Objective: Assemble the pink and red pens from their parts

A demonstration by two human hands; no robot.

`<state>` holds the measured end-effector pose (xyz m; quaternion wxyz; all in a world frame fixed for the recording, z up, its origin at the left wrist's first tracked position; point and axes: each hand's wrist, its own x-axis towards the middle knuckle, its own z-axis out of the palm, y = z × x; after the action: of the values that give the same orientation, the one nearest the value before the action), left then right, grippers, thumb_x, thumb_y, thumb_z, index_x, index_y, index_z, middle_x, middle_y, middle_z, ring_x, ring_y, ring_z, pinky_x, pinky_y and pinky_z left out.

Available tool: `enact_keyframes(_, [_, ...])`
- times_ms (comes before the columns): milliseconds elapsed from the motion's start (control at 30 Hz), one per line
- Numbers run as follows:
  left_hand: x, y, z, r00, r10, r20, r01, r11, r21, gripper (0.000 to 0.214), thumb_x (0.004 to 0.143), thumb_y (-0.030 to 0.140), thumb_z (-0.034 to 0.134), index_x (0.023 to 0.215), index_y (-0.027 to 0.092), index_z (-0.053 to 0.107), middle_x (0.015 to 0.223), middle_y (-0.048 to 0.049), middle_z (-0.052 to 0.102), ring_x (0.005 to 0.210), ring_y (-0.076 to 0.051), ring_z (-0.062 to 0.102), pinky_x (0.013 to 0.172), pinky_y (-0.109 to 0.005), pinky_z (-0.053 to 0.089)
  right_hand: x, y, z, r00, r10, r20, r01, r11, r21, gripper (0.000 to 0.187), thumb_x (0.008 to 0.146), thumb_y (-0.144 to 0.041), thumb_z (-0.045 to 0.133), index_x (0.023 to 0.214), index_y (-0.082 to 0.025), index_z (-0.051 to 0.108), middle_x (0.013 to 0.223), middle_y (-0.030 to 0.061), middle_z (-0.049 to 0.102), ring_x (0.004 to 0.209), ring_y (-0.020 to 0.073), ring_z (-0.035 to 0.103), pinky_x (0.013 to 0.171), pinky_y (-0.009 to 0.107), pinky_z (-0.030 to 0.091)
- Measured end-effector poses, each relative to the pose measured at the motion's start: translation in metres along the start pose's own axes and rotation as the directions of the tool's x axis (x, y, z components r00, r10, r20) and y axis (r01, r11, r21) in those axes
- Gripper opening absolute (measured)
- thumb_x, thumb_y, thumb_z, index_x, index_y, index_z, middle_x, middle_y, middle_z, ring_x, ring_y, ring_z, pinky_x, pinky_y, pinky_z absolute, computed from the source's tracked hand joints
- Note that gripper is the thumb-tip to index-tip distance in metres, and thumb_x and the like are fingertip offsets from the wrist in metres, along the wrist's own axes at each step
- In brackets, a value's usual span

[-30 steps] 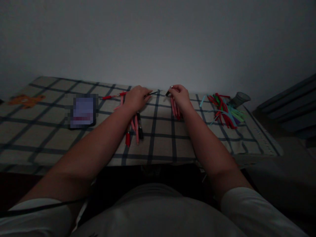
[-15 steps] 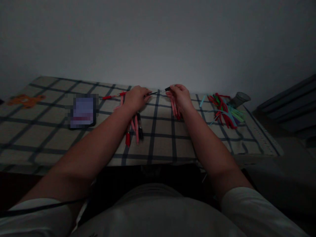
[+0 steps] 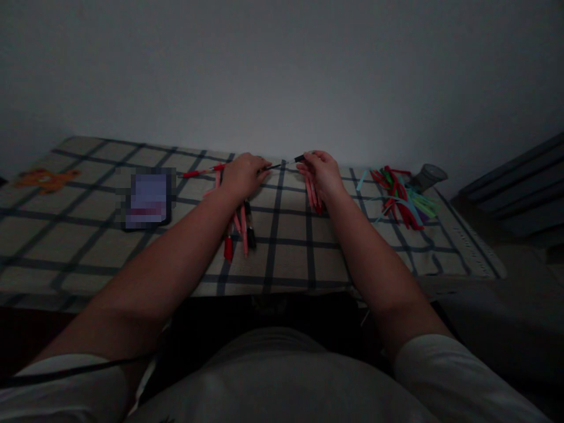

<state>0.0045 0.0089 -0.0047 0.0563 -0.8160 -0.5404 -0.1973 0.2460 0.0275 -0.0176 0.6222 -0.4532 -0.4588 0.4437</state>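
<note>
My left hand [image 3: 243, 174] is closed on a thin pen refill [image 3: 282, 164] that runs rightward to my right hand [image 3: 321, 171]. My right hand pinches the dark tip end of that refill, fingers pressed together. A red-ended pen [image 3: 200, 172] sticks out to the left of my left hand. Several pink and red pens [image 3: 240, 230] lie on the checked tablecloth [image 3: 286, 247] below my left wrist. More pink pens [image 3: 314, 197] lie under my right hand.
A heap of red, green and blue strips [image 3: 403, 197] and a small grey jar [image 3: 427, 176] sit at the far right. A dark pixelated device [image 3: 147, 198] lies left of centre, an orange figure [image 3: 46, 178] at far left. A plain wall stands behind the table.
My right hand has turned slightly and the refill's dark tip now points up beyond its fingers. My left hand has stayed put.
</note>
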Motion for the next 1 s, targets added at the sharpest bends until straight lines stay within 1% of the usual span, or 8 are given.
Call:
enact_keyframes(133, [0.0013,-0.0046,0.0049,0.999,0.033,-0.03,-0.033,0.999,-0.013,0.04,0.112,0.038,0.061,0.144,0.031,0.084,0.136,-0.0075,0.086,0.129,-0.032,0.073,0.105,-0.042,0.058,-0.0047,-0.006,0.0024,1.0,-0.001,0.005,0.001,0.999,-0.044,0.05,0.087,-0.057,0.097,0.1,-0.029,0.057,0.093,-0.0014,0.076,0.093,0.0186,0.083,0.084,0.031,0.073])
enact_keyframes(233, [0.0006,-0.0039,0.0038,0.999,0.032,-0.017,-0.032,0.999,-0.008,0.041,0.113,0.038,0.059,0.146,0.029,0.082,0.139,-0.0084,0.085,0.131,-0.031,0.072,0.106,-0.04,0.056,-0.0045,-0.0058,0.0022,1.0,-0.012,-0.007,0.011,0.999,-0.043,0.049,0.089,-0.057,0.095,0.1,-0.029,0.056,0.093,-0.0019,0.076,0.091,0.0172,0.083,0.082,0.029,0.072])
enact_keyframes(400, [-0.0006,0.0028,-0.0034,0.999,0.005,0.033,-0.005,1.0,-0.002,0.042,0.115,0.036,0.059,0.149,0.026,0.081,0.142,-0.0099,0.084,0.135,-0.032,0.072,0.106,-0.04,0.055,-0.0017,-0.0012,0.002,1.0,0.015,0.007,-0.015,1.0,0.005,0.045,0.091,-0.048,0.096,0.099,-0.029,0.056,0.094,-0.0024,0.078,0.087,0.0149,0.082,0.082,0.027,0.071])
enact_keyframes(567, [0.0006,0.0035,-0.0029,0.999,0.039,0.022,-0.039,0.999,0.007,0.041,0.114,0.035,0.059,0.148,0.026,0.082,0.142,-0.0089,0.084,0.135,-0.032,0.072,0.109,-0.04,0.055,-0.0042,-0.002,0.0056,0.997,0.067,0.031,-0.068,0.997,0.028,0.039,0.093,-0.039,0.094,0.1,-0.028,0.057,0.093,-0.0035,0.079,0.083,0.0132,0.082,0.08,0.026,0.07])
enact_keyframes(700, [0.0008,0.0012,-0.0007,0.998,0.058,0.004,-0.058,0.998,0.004,0.041,0.114,0.036,0.06,0.147,0.028,0.082,0.14,-0.0078,0.085,0.135,-0.031,0.073,0.11,-0.04,0.056,-0.0047,-0.0016,0.0077,0.996,0.076,0.053,-0.077,0.997,0.007,0.043,0.09,-0.043,0.097,0.099,-0.028,0.058,0.091,-0.0037,0.079,0.082,0.0135,0.082,0.078,0.025,0.069])
enact_keyframes(867, [0.0004,-0.0008,0.0002,0.997,0.073,-0.004,-0.073,0.997,-0.019,0.041,0.114,0.037,0.059,0.147,0.029,0.082,0.14,-0.0072,0.085,0.134,-0.03,0.074,0.11,-0.04,0.056,-0.0021,0.0026,0.0067,0.996,0.042,0.083,-0.042,0.999,-0.011,0.048,0.088,-0.052,0.098,0.1,-0.028,0.059,0.09,-0.0037,0.079,0.078,0.0128,0.08,0.071,0.023,0.066])
enact_keyframes(1000, [0.0004,-0.0017,0.0016,0.997,0.073,-0.017,-0.074,0.997,-0.026,0.04,0.113,0.036,0.06,0.145,0.031,0.083,0.139,-0.0064,0.086,0.132,-0.029,0.073,0.11,-0.04,0.056,-0.003,0.0015,0.0055,0.995,0.025,0.097,-0.022,0.999,-0.03,0.047,0.088,-0.054,0.097,0.1,-0.028,0.06,0.094,-0.003,0.079,0.081,0.0125,0.08,0.071,0.023,0.064])
